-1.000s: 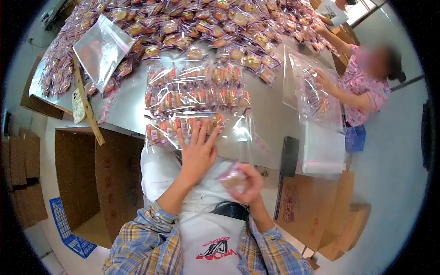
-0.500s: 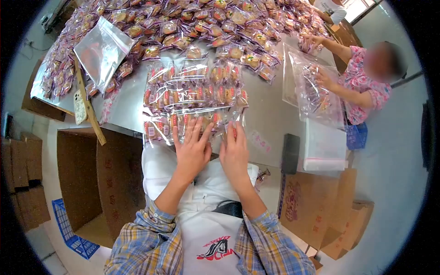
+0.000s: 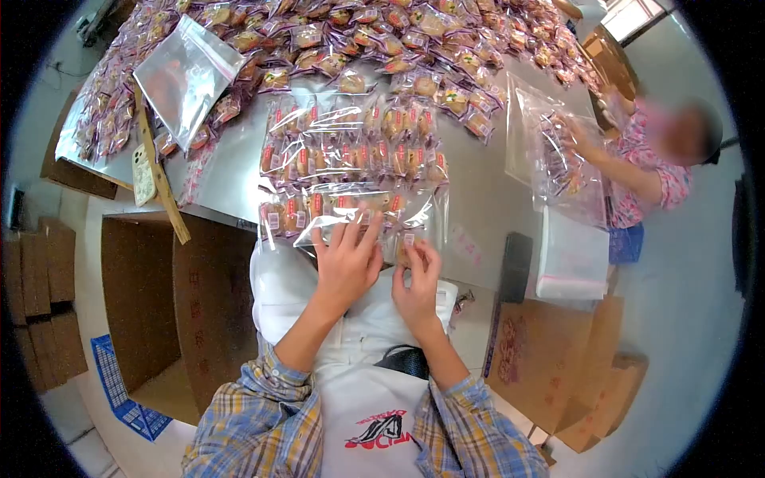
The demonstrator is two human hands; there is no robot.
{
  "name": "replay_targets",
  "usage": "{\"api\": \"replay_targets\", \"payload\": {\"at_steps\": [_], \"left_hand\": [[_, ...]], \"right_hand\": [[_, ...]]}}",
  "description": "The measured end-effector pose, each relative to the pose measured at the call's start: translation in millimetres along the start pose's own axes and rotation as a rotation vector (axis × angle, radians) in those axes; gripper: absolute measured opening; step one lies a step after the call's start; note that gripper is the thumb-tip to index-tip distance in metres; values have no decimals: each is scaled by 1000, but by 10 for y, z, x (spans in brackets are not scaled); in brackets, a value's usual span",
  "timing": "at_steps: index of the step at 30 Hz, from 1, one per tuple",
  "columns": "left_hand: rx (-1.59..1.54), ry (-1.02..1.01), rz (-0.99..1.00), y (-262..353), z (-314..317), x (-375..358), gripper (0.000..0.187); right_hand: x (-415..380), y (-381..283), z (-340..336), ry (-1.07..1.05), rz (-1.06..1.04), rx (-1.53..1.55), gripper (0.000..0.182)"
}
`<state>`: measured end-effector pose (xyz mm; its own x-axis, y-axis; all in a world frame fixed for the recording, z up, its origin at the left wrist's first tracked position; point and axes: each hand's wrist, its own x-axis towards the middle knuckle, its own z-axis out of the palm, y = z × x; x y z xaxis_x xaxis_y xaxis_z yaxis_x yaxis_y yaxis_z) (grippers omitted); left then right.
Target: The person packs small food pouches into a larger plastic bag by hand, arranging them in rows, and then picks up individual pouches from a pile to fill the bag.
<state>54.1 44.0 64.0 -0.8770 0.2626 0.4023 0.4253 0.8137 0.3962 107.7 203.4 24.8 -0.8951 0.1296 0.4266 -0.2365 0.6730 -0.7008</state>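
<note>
A large clear plastic bag [image 3: 434, 209] lies on the metal table in front of me, holding rows of small wrapped pastries [image 3: 351, 161]. My left hand [image 3: 345, 267] rests flat over the nearest row, its fingers spread on the shiny film. To its right, my right hand [image 3: 416, 288] has thumb and fingers pinched at a wrapped pastry [image 3: 408, 248] in the row's near corner. Reflections on the film partly hide the pastries under my left fingers.
Loose wrapped pastries [image 3: 343, 36] are heaped along the far side. A flat clear bag [image 3: 187, 80], wooden strip [image 3: 163, 187] and phone [image 3: 144, 177] lie left. At right are a stack of bags [image 3: 572, 255] and a co-worker [image 3: 649, 171] handling a filled bag. Cardboard boxes [image 3: 143, 311] stand below.
My right hand has gone from lying with fingers extended on the bag to curling round the corner pastry. My left hand stays spread on the film. The whole view has shifted slightly.
</note>
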Motion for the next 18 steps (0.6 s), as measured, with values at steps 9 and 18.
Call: {"api": "replay_targets", "payload": {"at_steps": [9, 18], "left_hand": [[40, 71, 27, 88, -79, 202, 57], [-116, 67, 85, 122, 88, 182, 43]], "right_hand": [[97, -131, 158, -92, -46, 13, 60], [168, -132, 78, -69, -46, -53, 61]]}}
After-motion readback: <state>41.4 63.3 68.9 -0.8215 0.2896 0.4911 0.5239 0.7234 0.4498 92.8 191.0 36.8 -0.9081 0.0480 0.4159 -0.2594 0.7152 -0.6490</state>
